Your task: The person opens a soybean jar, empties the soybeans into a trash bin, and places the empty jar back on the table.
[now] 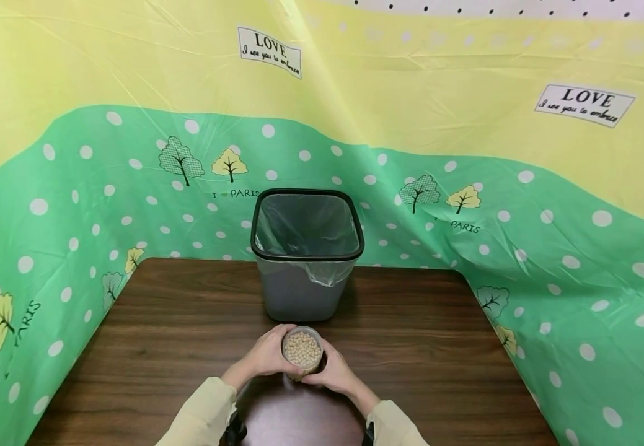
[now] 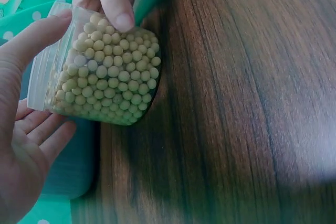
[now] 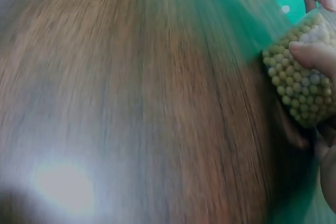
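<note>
A clear plastic jar (image 1: pixel 302 349) full of small round pale-yellow beans (image 2: pixel 113 77) is held between both hands, near the middle of the table in the head view. My left hand (image 1: pixel 268 354) grips its left side, the thumb on the translucent rim or lid (image 2: pixel 50 61) and fingers around the far side. From the right, my right hand (image 1: pixel 334 371) holds the jar's body, its thumb (image 3: pixel 314 56) pressed against the wall over the beans. Whether the jar's base touches the table cannot be told.
Just beyond the jar stands a grey waste bin (image 1: pixel 302 291) with a black rim and a clear plastic liner. Dark wood-grain table (image 1: pixel 176 347) spreads on both sides. A green and yellow patterned cloth (image 1: pixel 104 186) hangs behind and along the sides.
</note>
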`<state>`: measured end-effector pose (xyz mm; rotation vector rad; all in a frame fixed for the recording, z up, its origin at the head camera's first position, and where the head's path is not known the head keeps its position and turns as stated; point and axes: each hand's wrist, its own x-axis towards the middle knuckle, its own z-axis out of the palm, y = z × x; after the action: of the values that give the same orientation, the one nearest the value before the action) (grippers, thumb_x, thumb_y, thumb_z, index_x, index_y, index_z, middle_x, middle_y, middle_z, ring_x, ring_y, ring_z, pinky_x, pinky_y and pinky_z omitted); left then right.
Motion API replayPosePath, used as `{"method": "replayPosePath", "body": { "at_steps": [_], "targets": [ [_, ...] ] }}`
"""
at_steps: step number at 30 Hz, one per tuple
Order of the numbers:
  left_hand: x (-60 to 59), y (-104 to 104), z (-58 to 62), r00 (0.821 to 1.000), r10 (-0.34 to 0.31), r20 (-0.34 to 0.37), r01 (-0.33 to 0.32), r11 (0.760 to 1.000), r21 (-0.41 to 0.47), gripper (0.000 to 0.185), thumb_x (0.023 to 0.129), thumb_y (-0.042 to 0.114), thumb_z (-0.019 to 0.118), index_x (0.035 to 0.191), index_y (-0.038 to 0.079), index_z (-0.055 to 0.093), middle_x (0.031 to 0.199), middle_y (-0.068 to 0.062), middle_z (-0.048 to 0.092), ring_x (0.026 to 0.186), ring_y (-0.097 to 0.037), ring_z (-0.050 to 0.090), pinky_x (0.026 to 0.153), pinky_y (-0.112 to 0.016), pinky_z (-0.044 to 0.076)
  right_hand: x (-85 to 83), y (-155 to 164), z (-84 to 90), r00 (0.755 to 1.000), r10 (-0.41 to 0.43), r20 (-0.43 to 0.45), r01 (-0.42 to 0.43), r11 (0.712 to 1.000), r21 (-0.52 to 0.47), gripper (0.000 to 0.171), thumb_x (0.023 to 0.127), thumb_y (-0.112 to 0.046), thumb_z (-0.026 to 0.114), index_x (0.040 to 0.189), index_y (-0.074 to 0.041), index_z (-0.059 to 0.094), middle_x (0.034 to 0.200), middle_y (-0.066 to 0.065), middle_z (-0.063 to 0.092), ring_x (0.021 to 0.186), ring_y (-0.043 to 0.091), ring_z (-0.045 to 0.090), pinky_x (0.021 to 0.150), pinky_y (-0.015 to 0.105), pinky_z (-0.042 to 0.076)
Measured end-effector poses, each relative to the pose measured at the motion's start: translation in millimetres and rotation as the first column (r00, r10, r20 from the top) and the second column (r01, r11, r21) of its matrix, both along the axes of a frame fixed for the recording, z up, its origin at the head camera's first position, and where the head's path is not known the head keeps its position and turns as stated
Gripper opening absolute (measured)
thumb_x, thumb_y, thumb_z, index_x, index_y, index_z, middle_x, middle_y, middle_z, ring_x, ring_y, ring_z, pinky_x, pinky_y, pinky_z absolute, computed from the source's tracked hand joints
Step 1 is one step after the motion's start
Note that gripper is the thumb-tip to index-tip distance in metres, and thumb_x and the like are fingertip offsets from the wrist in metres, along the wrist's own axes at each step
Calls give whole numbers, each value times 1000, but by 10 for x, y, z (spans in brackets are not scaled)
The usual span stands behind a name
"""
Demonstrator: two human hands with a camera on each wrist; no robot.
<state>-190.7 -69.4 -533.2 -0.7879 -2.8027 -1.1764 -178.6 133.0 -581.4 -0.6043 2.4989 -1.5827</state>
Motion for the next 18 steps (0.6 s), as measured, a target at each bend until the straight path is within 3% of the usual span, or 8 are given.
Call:
{"method": "replayPosePath", "body": {
  "at_steps": [4, 10, 15, 18],
  "targets": [
    [-2, 9, -21, 999, 8, 32, -9, 999, 42, 87, 50, 39, 85, 119, 0, 51, 113, -8, 56, 101, -22, 55, 86, -39, 45, 17, -47, 25, 999, -34, 16, 34, 999, -18, 88, 59, -20, 85, 134, -12, 40, 124, 4, 52, 112, 18, 48, 93, 31, 38],
    [47, -9, 23, 999, 11, 51, -16, 995, 99, 87, 52, 39, 85, 121, -2, 50, 115, -10, 56, 102, -24, 55, 85, -40, 46, 95, -55, 237, 1000, -8, 6, 8, 999, -39, 83, 60, -14, 84, 131, -4, 42, 121, 9, 53, 109, 21, 49, 90, 31, 40],
    [105, -29, 203, 994, 30, 102, -49, 982, 184, 87, 54, 40, 85, 124, 2, 50, 117, -8, 55, 104, -24, 53, 86, -41, 44, 59, 23, 337, 1000, 8, 13, -8, 1000, -25, 88, 60, -27, 85, 135, -20, 39, 127, -2, 50, 114, 16, 46, 95, 34, 37],
    [134, -34, 392, 985, 2, 175, -53, 956, 289, 84, 57, 31, 86, 125, 1, 48, 117, -11, 54, 101, -24, 55, 83, -34, 47, 79, 41, 590, 1000, 24, 15, -22, 997, -69, 88, 62, -21, 84, 137, -18, 38, 129, 2, 48, 115, 20, 45, 95, 34, 38]
  ]
}}
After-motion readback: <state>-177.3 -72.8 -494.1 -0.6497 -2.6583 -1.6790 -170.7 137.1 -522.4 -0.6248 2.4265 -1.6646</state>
